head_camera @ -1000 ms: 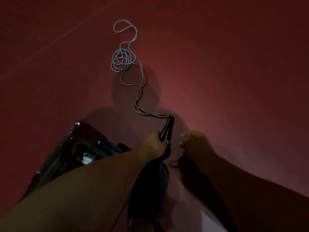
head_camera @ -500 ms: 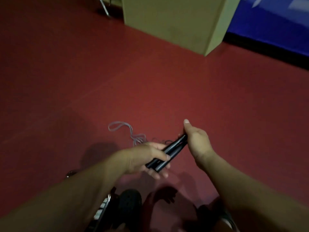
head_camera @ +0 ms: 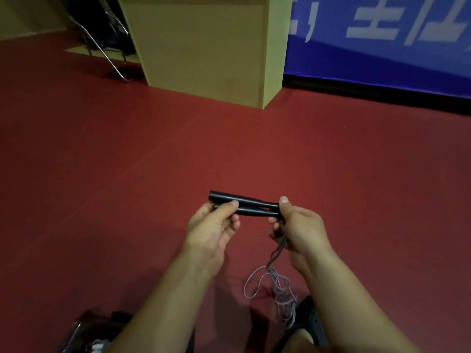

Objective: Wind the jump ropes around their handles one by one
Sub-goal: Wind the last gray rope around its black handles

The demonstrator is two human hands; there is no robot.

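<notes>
Jump-rope handles, two black sticks laid side by side, are held level in front of the person, above the red floor and on the near side of the tan wooden cabinet. The left hand pinches their left end between thumb and fingers; the right hand has its grip clenched round their right end, where the cord leaves them. The grey cord runs down out of that right fist and ends in a loose tangle on the floor, just below the handles and beside a dark shoe.

No turns of cord show on the handles, so the step in hand looks like the set-up: pairing the handles before winding begins. The next move likely calls for one hand to keep both handles clamped together while the other takes up cord close to them and lays it round in tidy turns. The snarl below may need shaking loose first.
</notes>
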